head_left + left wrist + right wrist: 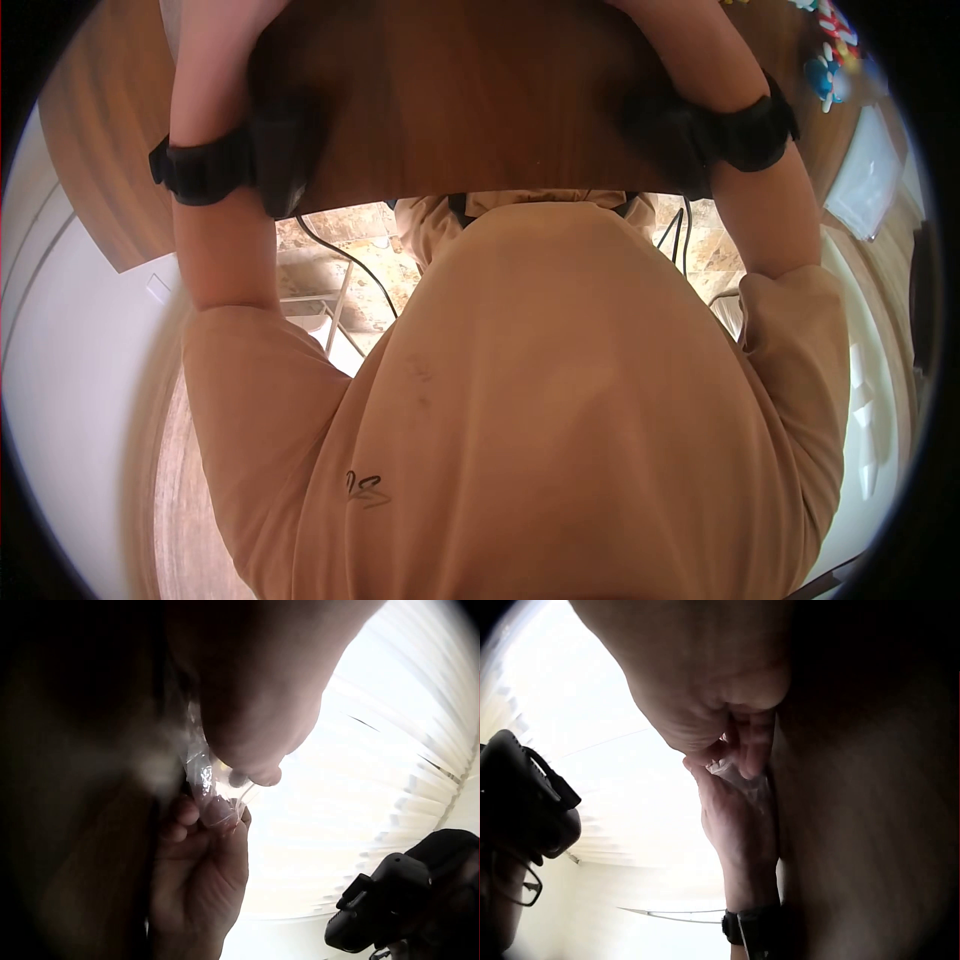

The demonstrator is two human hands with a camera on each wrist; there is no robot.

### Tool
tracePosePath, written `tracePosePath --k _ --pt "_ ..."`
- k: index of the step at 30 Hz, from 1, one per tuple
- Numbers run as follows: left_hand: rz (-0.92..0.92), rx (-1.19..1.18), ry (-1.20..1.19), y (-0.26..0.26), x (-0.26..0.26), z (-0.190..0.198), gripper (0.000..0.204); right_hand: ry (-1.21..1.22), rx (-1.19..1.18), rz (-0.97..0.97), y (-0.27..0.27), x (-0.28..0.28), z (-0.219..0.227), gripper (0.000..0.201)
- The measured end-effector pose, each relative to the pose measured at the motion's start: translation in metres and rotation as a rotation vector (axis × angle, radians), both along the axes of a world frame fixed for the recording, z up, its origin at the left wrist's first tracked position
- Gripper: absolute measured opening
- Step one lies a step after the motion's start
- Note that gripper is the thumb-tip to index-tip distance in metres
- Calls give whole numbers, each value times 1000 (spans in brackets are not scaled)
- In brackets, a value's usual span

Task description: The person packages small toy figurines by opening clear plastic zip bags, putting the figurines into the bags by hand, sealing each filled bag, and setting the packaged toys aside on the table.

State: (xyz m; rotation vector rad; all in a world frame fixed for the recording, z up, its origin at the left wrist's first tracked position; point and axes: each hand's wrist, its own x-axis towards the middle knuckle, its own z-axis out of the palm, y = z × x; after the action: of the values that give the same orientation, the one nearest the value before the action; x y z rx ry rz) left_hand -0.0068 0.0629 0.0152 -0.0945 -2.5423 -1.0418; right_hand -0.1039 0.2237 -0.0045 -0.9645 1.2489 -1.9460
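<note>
Between the two hands is a crinkled clear plastic bag (204, 776), seen shining in the left wrist view. My left hand (255, 697) comes down from above it, its curled fingertips pinching the bag's edge. From below, my right hand (199, 881) grips the other part of the plastic between thumb and bent fingers. In the right wrist view the right hand (712, 682) is uppermost, fingers bent over the plastic, and the left hand (739, 825) lies just beneath. What the bag contains is hidden. The head view cuts off both hands at its top edge, showing only the forearms.
A dark wooden table (460, 110) lies under the forearms. Small colourful pieces (830, 60) and a pale clear-looking container (870, 170) are at its right side. Black straps with camera units circle both wrists. Black cables (350, 255) hang below the table's front edge.
</note>
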Motion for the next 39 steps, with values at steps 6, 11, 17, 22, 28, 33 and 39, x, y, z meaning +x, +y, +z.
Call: tracePosePath --k 6,11,17,22,28,33,39 --pt "144 -134 1 -5 2 -9 40 -13 206 -32 -2 4 -1 12" --pt "229 -397 -64 -21 4 -17 38 492 326 -198 -5 11 7 11" --pt "44 -183 -47 -7 -1 -13 41 158 305 -95 3 7 -8 11" --pt "-137 292 51 -15 -5 -44 50 135 312 -82 4 6 -7 13" --pt "-18 419 -38 4 3 -20 45 292 412 -95 4 8 15 12" --pt "-26 243 -26 -4 2 -17 44 232 443 -2 10 0 19 16" --pt "33 74 29 -1 3 -2 46 69 404 -41 5 11 8 22"
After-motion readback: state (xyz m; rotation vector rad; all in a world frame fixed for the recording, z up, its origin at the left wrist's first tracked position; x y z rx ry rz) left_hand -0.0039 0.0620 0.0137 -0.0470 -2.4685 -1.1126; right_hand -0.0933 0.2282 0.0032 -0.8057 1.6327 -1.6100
